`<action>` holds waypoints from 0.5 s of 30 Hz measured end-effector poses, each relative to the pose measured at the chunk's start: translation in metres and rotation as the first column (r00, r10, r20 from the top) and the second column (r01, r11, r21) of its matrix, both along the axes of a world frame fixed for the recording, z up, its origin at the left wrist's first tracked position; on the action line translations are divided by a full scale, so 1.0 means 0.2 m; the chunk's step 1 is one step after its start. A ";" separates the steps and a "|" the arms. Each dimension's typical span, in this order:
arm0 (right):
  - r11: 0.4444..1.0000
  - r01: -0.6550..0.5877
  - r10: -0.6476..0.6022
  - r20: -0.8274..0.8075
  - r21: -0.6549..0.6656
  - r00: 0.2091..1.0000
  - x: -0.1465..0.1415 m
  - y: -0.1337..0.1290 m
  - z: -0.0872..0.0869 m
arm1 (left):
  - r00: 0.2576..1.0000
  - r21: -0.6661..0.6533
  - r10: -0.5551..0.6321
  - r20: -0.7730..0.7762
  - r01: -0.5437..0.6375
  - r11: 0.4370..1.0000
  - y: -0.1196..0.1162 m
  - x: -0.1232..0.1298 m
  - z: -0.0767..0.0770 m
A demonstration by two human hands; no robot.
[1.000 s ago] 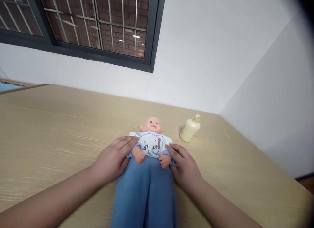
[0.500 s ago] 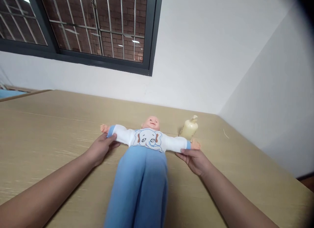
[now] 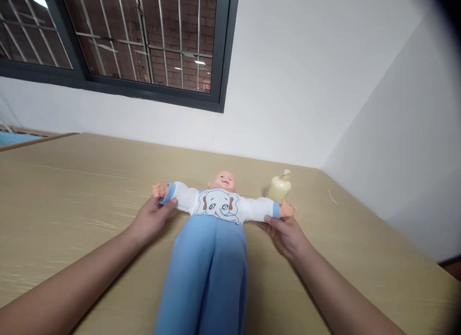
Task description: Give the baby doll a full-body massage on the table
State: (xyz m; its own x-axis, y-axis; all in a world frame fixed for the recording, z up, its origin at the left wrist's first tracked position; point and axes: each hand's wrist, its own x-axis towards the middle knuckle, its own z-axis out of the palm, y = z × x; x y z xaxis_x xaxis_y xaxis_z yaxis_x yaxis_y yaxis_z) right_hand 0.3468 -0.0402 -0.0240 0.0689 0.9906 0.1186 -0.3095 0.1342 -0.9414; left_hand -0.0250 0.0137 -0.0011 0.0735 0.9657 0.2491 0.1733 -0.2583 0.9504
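A baby doll (image 3: pixel 218 207) lies on its back on the wooden table (image 3: pixel 90 195), arms spread wide and head toward the wall. It wears a white top with blue cuffs and an elephant picture, and blue trousers whose lower ends run out of view. My left hand (image 3: pixel 154 217) grips the doll's forearm at the left cuff, thumb on top. On the other side, my right hand (image 3: pixel 286 234) holds the opposite sleeve near its cuff, thumb on top and fingers underneath. Right behind that sleeve stands a cream pump bottle (image 3: pixel 279 187).
A thin pale strand (image 3: pixel 332 197) lies on the table at the right. White walls (image 3: pixel 281 85) meet in a corner behind the table. A dark-framed window (image 3: pixel 219 51) with metal bars is at the upper left. Something light blue (image 3: pixel 18 139) shows beyond the table's left edge.
My left hand has lifted the doll's forearm slightly and shifted it inward, to the right. My right hand keeps its hold on the other sleeve, nearly unmoved.
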 end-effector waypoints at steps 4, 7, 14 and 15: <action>0.980 0.057 -0.136 0.433 0.191 0.891 -0.09 -0.06 0.03 | 0.932 0.287 0.078 -0.355 0.030 0.957 -0.11 0.05 0.03; 0.935 -0.072 -0.203 0.690 0.347 0.695 -0.15 -0.10 0.04 | 0.796 0.433 0.090 -0.598 0.227 0.872 -0.16 0.09 0.04; 0.829 -0.360 -0.335 0.896 0.427 0.290 -0.17 -0.11 0.02 | 0.626 0.487 0.080 -0.775 0.513 0.706 -0.14 0.11 0.07; 0.823 -0.381 -0.338 0.902 0.421 0.266 -0.17 -0.11 0.02 | 0.621 0.478 0.069 -0.781 0.523 0.706 -0.14 0.11 0.07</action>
